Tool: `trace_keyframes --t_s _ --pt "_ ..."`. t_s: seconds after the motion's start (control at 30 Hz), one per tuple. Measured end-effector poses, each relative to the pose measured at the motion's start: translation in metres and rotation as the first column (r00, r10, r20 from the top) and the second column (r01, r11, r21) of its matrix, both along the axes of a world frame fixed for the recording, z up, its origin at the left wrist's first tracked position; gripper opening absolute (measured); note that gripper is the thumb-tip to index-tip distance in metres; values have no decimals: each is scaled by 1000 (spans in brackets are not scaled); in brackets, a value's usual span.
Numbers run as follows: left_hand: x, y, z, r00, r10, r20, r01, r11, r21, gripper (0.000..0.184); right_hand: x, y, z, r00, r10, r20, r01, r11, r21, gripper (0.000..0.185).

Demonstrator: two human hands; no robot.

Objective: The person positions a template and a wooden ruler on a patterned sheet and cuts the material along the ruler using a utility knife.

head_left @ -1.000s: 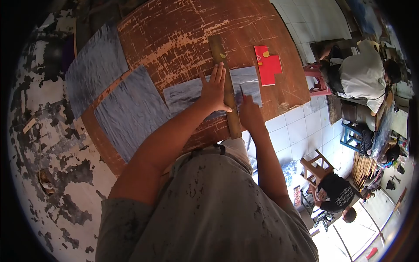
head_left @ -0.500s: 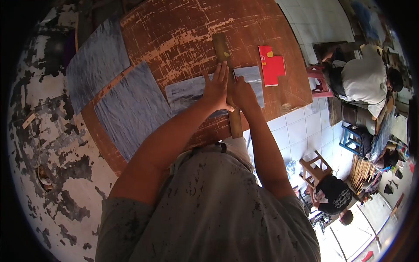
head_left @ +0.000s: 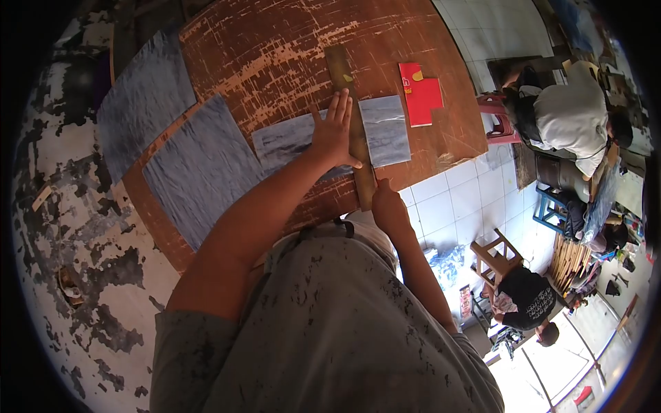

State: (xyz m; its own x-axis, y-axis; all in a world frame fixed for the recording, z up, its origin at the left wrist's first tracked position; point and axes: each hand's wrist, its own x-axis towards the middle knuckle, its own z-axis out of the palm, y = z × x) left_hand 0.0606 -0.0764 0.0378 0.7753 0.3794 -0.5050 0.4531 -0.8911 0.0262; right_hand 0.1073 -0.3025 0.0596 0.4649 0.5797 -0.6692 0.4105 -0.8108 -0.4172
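Observation:
My left hand [head_left: 333, 136] lies flat with fingers spread, pressing a long wooden-looking ruler [head_left: 360, 148] and a grey patterned strip [head_left: 279, 141] onto the table. The ruler runs across the strip towards my body. To its right shows the other part of the grey strip [head_left: 385, 131]. My right hand [head_left: 390, 208] is closed around a slim knife [head_left: 374, 176], mostly hidden in the fingers, beside the ruler's near right edge. Two larger grey patterned sheets [head_left: 202, 162] lie to the left.
A red notched card or packet [head_left: 421, 95] lies on the scratched brown table [head_left: 275, 62]. At right, one person [head_left: 571, 113] in a light top and another in a black shirt [head_left: 527, 299] sit near a blue stool [head_left: 549, 212]. A peeling wall [head_left: 103, 275] stands at left.
My right hand has slid along the ruler's right edge towards my body, past the strip's near edge. The strip's right part now shows uncovered. My left hand stays pressed on the ruler.

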Motion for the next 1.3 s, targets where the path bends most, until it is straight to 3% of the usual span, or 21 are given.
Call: trace_keyframes --t_s 0.13,0.27,0.3,0.43,0.73,0.83,0.9,1.0,1.1,1.13,1.2,1.3 --pt "2 4 4 1000 0 -8 0 1000 -9 168 -6 -11 3 999 -31 -24 30 998 -62 29" --pt "-1 2 3 1000 -1 -7 1 1000 -20 168 23 -2 9 997 70 -28 -73 993 -90 33" --pt "-1 3 4 1000 0 -8 0 1000 -19 168 33 11 18 994 111 -9 -112 992 -66 33" --pt "1 1 5 1000 1 -12 -1 1000 -19 167 53 79 -3 991 -68 111 38 966 256 32" --pt "-1 3 -3 998 17 53 -14 999 -53 168 61 150 -9 995 -11 96 -2 991 136 41" --pt "-3 3 -5 996 17 82 -14 999 -39 168 61 150 0 992 50 115 -62 994 95 42" --pt "-5 -2 -5 995 11 97 -8 999 -33 168 58 140 6 952 233 196 -263 954 145 43" --pt "-2 3 0 997 -1 75 2 1000 -17 168 52 113 4 902 376 214 -401 911 92 40" --pt "-2 0 0 998 -4 58 4 1000 -8 167 37 65 -42 956 238 171 -263 954 145 32" --pt "-2 0 1 999 -3 33 3 1000 -10 168 30 58 -30 957 238 164 -262 955 142 32" --pt "-1 1 3 1000 1 8 -1 1000 -11 168 18 46 -4 999 12 34 -13 1000 21 25" --pt "0 3 3 1000 7 1 -7 1000 -27 169 1 8 3 999 -28 -24 27 999 -29 28"
